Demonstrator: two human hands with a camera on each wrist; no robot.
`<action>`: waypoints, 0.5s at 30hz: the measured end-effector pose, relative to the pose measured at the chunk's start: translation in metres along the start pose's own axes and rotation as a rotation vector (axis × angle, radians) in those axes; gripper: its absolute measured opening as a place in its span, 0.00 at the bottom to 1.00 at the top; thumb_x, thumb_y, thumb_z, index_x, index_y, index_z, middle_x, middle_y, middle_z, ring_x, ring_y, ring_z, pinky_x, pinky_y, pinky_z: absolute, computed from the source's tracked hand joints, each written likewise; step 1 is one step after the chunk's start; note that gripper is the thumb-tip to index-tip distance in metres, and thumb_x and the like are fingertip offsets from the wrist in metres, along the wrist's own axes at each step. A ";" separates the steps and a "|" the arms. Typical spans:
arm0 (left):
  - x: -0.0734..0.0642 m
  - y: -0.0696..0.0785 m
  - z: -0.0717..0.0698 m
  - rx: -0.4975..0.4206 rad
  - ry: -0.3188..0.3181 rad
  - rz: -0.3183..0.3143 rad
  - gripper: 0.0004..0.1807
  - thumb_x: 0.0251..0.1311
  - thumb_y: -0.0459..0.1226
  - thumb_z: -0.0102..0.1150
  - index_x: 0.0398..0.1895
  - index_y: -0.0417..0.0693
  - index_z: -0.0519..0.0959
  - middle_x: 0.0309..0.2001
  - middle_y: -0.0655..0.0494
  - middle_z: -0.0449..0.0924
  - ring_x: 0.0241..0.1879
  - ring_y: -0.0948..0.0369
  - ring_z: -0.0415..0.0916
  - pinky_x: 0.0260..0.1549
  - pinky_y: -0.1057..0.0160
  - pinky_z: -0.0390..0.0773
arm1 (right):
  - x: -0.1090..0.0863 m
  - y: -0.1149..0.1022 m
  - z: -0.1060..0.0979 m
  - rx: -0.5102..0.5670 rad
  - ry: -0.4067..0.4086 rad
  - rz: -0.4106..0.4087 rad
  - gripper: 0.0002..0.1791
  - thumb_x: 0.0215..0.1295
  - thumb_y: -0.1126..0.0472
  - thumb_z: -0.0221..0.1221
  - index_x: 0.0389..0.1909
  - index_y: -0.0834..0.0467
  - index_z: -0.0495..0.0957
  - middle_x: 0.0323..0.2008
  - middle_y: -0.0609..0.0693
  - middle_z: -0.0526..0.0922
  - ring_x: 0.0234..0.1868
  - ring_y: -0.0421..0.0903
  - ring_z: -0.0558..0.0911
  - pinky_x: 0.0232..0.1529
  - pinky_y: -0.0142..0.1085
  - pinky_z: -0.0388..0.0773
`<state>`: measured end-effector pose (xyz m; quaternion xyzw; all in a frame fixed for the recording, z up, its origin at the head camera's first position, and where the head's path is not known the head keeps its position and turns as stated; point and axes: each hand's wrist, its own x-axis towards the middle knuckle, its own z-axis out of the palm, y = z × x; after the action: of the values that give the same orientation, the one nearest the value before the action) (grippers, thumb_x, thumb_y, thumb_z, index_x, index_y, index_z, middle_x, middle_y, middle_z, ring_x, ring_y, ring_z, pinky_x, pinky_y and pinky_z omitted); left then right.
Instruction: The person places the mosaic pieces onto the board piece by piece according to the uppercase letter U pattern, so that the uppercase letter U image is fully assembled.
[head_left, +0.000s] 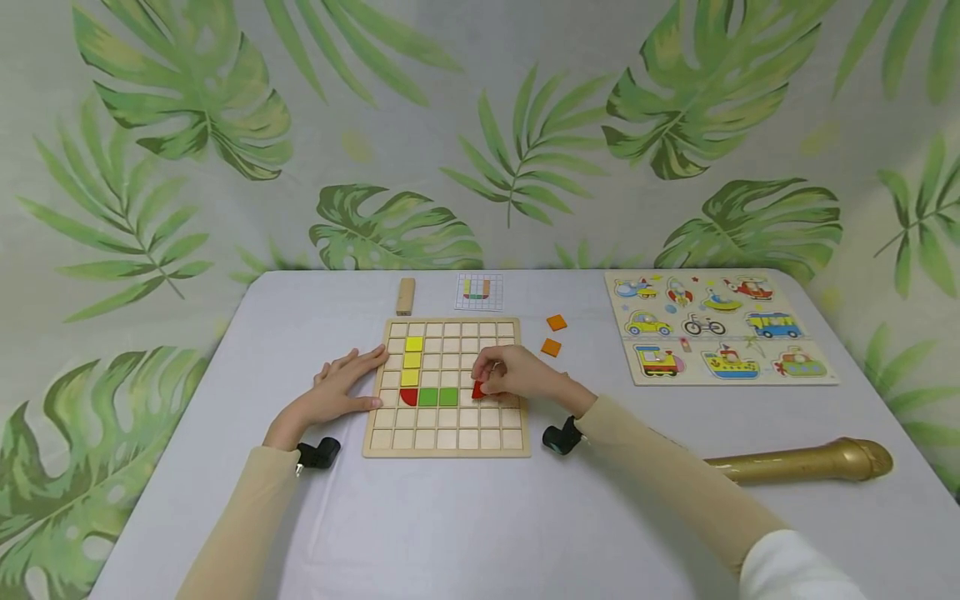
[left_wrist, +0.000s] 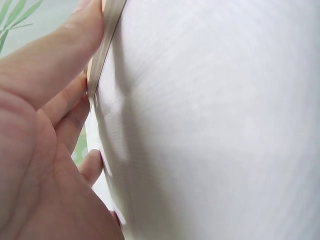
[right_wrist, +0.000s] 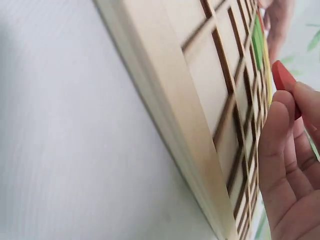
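Observation:
A wooden grid board (head_left: 446, 442) lies on the table. Set in its cells are a column of yellow squares (head_left: 412, 360), a red rounded piece (head_left: 408, 397) below them and two green squares (head_left: 438, 397) to the right of that. My right hand (head_left: 512, 372) pinches another red piece (right_wrist: 284, 79) between thumb and fingertips, close over the board just right of the green squares. At the board's left edge rests my left hand (head_left: 341, 392), its thumb and fingers spread along the frame; the left wrist view shows them at the rim.
Two orange squares (head_left: 553, 335) lie right of the board. Behind it are a wooden block (head_left: 406, 296) and a pattern card (head_left: 479, 292). A vehicle picture puzzle (head_left: 690, 350) lies at the back right, and a gold-coloured tube-like object (head_left: 817, 461) nearer on the right.

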<state>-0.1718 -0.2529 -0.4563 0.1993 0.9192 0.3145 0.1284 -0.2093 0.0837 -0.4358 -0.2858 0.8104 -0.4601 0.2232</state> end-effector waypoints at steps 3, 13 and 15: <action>-0.001 0.001 0.000 -0.003 0.002 0.002 0.44 0.59 0.48 0.63 0.74 0.45 0.55 0.75 0.48 0.46 0.72 0.40 0.33 0.59 0.32 0.29 | 0.004 -0.001 0.010 -0.039 -0.019 -0.017 0.07 0.58 0.74 0.60 0.35 0.61 0.78 0.27 0.48 0.77 0.24 0.41 0.75 0.27 0.30 0.74; -0.001 0.002 -0.001 0.000 0.003 -0.002 0.43 0.60 0.48 0.62 0.74 0.46 0.55 0.75 0.48 0.46 0.72 0.40 0.33 0.59 0.31 0.29 | 0.011 -0.011 0.023 -0.160 -0.010 -0.040 0.05 0.59 0.73 0.60 0.31 0.61 0.79 0.21 0.47 0.76 0.20 0.39 0.73 0.23 0.29 0.72; -0.001 0.002 -0.001 0.003 0.002 -0.009 0.43 0.60 0.48 0.62 0.74 0.46 0.55 0.75 0.49 0.46 0.72 0.41 0.33 0.59 0.32 0.29 | 0.011 -0.012 0.023 -0.176 -0.009 -0.040 0.05 0.59 0.73 0.60 0.31 0.61 0.79 0.21 0.47 0.75 0.20 0.39 0.73 0.23 0.29 0.72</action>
<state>-0.1706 -0.2525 -0.4542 0.1950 0.9207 0.3125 0.1285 -0.1998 0.0568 -0.4373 -0.3226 0.8408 -0.3904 0.1915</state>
